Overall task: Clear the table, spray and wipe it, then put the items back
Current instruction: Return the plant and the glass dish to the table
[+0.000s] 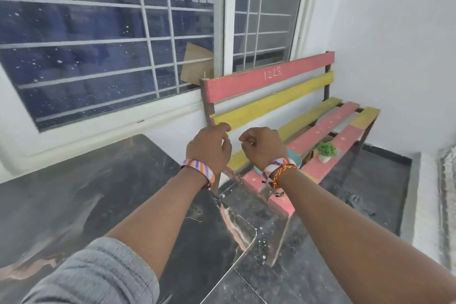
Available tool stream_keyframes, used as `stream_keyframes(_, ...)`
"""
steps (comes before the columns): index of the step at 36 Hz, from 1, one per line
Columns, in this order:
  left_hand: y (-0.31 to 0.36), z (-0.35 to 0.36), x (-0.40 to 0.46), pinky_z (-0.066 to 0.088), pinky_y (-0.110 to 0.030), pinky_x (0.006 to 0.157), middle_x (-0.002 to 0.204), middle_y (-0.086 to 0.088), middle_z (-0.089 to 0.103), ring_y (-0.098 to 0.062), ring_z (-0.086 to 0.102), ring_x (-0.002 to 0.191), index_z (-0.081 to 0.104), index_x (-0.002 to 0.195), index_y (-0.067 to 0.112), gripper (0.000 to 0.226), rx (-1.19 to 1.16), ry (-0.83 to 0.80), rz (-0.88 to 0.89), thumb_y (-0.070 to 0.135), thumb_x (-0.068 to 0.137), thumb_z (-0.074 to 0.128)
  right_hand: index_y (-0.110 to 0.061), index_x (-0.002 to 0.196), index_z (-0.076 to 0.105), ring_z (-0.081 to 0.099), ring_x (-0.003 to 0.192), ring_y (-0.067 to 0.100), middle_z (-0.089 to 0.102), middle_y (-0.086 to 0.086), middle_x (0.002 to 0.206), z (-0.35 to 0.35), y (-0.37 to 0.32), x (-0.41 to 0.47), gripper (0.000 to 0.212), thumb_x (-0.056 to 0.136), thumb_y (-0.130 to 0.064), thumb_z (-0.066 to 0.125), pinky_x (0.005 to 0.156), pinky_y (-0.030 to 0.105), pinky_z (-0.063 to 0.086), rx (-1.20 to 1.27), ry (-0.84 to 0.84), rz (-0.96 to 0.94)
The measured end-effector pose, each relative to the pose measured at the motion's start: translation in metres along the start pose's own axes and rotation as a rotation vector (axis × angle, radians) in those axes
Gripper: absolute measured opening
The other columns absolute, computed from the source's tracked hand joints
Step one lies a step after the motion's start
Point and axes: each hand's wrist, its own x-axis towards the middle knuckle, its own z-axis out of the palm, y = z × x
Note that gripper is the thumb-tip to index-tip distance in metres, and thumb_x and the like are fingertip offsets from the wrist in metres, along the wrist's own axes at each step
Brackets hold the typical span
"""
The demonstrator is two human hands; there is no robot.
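The dark, scuffed table (74, 192) fills the lower left, and nothing stands on the part I see. Both my arms reach forward past its right corner towards a red and yellow slatted bench (271, 81). My left hand (209, 148) hovers in the air with its fingers loosely curled and holds nothing. My right hand (261, 145) is beside it, curled into a fist above the bench seat, with nothing visible in it. On the seat stands a small green potted plant (325, 150). A teal bowl (294, 158) sits partly hidden behind my right wrist.
A large barred window (98, 44) runs behind the table and bench, with a piece of cardboard (197, 64) leaning against it. A white wall (394, 44) closes the right side. Dark speckled floor (370, 180) lies around the bench, and a raised white ledge (424, 205) runs along the right.
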Motion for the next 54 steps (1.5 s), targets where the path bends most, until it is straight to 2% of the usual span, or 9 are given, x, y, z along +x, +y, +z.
stream_keyframes(3, 0.025, 0.025, 0.017, 0.051, -0.038, 0.083, 0.110, 0.000, 0.066, -0.024, 0.059, 0.107, 0.055, 0.123, 0.020, 0.034, -0.017, -0.041, 0.053, 0.018, 0.092, 0.044, -0.017, 0.100, 0.072, 0.062, 0.100, 0.026, 0.071, 0.004, 0.101, -0.017, 0.036, 0.005, 0.028, 0.083, -0.009, 0.051, 0.081, 0.036, 0.053, -0.026, 0.019, 0.049)
stream_keyframes(10, 0.067, 0.101, 0.071, 0.052, -0.041, 0.085, 0.112, -0.004, 0.067, -0.026, 0.061, 0.106, 0.056, 0.122, 0.019, 0.033, -0.067, -0.127, 0.167, 0.019, 0.091, 0.043, -0.014, 0.094, 0.073, 0.064, 0.090, 0.030, 0.072, 0.007, 0.094, -0.046, 0.116, 0.029, 0.027, 0.083, -0.008, 0.049, 0.077, 0.038, 0.054, -0.080, 0.078, 0.155)
stream_keyframes(17, 0.109, 0.178, 0.150, 0.053, -0.041, 0.083, 0.115, -0.004, 0.067, -0.026, 0.062, 0.106, 0.055, 0.124, 0.019, 0.035, -0.102, -0.208, 0.221, 0.020, 0.093, 0.041, -0.014, 0.098, 0.073, 0.065, 0.093, 0.031, 0.072, 0.009, 0.099, -0.077, 0.198, 0.093, 0.029, 0.081, -0.006, 0.051, 0.077, 0.039, 0.056, -0.150, 0.078, 0.255)
stream_keyframes(23, 0.137, 0.235, 0.224, 0.054, -0.044, 0.076, 0.100, -0.008, 0.069, -0.031, 0.064, 0.095, 0.059, 0.110, 0.013, 0.026, -0.124, -0.284, 0.252, 0.017, 0.089, 0.044, -0.017, 0.104, 0.072, 0.065, 0.096, 0.028, 0.072, 0.005, 0.105, -0.092, 0.255, 0.158, 0.032, 0.084, -0.007, 0.050, 0.079, 0.034, 0.055, -0.149, 0.071, 0.334)
stream_keyframes(26, 0.151, 0.261, 0.251, 0.053, -0.044, 0.081, 0.108, -0.009, 0.067, -0.029, 0.062, 0.101, 0.057, 0.119, 0.013, 0.032, -0.161, -0.328, 0.287, 0.015, 0.089, 0.047, -0.018, 0.101, 0.073, 0.066, 0.094, 0.027, 0.073, 0.005, 0.102, -0.098, 0.282, 0.179, 0.030, 0.084, -0.009, 0.050, 0.081, 0.034, 0.055, -0.158, 0.072, 0.360)
stream_keyframes(29, 0.164, 0.286, 0.271, 0.052, -0.043, 0.086, 0.115, -0.006, 0.064, -0.027, 0.060, 0.106, 0.052, 0.126, 0.016, 0.038, -0.181, -0.391, 0.295, 0.016, 0.088, 0.048, -0.020, 0.105, 0.072, 0.065, 0.097, 0.025, 0.071, 0.002, 0.106, -0.109, 0.307, 0.194, 0.031, 0.086, -0.010, 0.049, 0.075, 0.025, 0.048, -0.175, 0.068, 0.414)
stream_keyframes(40, 0.227, 0.387, 0.349, 0.049, -0.042, 0.093, 0.129, -0.008, 0.056, -0.029, 0.054, 0.117, 0.041, 0.136, 0.014, 0.049, -0.154, -0.503, 0.357, 0.017, 0.088, 0.053, -0.021, 0.105, 0.071, 0.063, 0.102, 0.025, 0.070, 0.004, 0.109, -0.150, 0.419, 0.259, 0.030, 0.085, -0.012, 0.050, 0.083, 0.037, 0.054, -0.188, 0.092, 0.454)
stream_keyframes(47, 0.264, 0.473, 0.397, 0.044, -0.040, 0.101, 0.137, -0.013, 0.049, -0.030, 0.051, 0.122, 0.035, 0.141, 0.011, 0.058, -0.187, -0.573, 0.242, 0.016, 0.087, 0.058, -0.016, 0.103, 0.071, 0.062, 0.101, 0.030, 0.070, 0.007, 0.107, -0.176, 0.511, 0.306, 0.028, 0.086, -0.011, 0.049, 0.081, 0.040, 0.054, -0.178, -0.008, 0.440)
stream_keyframes(54, 0.261, 0.557, 0.406, 0.030, -0.039, 0.113, 0.152, -0.010, 0.028, -0.027, 0.032, 0.138, 0.020, 0.147, 0.011, 0.094, -0.200, -0.744, 0.006, 0.026, 0.074, 0.077, -0.019, 0.106, 0.070, 0.063, 0.100, 0.030, 0.069, 0.006, 0.111, -0.179, 0.605, 0.341, 0.033, 0.084, -0.010, 0.048, 0.085, 0.036, 0.053, -0.153, -0.208, 0.531)
